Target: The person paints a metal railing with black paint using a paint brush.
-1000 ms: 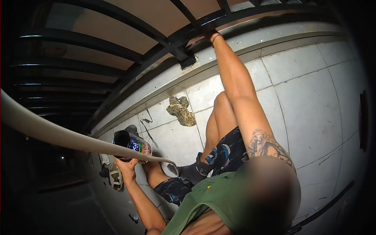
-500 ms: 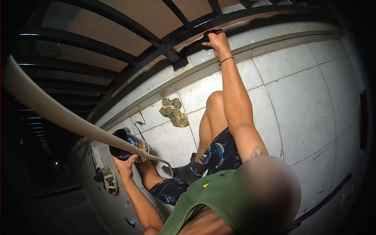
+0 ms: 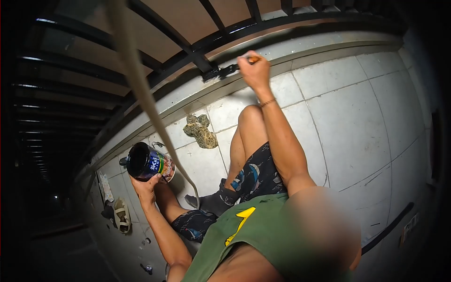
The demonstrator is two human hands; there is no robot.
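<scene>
My left hand point(image 3: 145, 189) grips the lower side of a paint can point(image 3: 159, 163) with a blue, green and red label. The can is tilted, and its open mouth shows black inside. My right hand point(image 3: 256, 74) is closed around a paintbrush point(image 3: 230, 70); an orange handle end shows at the fingers, and the dark bristles point left. Those bristles are at the foot of a black railing post point(image 3: 201, 61), low over the pale ledge point(image 3: 277, 50). Black paint covers the post's base.
A crumpled patterned cloth point(image 3: 201, 131) lies on the tiled floor point(image 3: 347, 117) by the ledge. A pale strap or cord point(image 3: 148, 101) hangs across the view. Sandals point(image 3: 122, 216) lie at the left, and a long dark strip point(image 3: 387, 228) at the right.
My right hand has come down and slightly left with the brush, from along the bottom rail to the post's foot. The hanging strap has swung right; the can's mouth shows more.
</scene>
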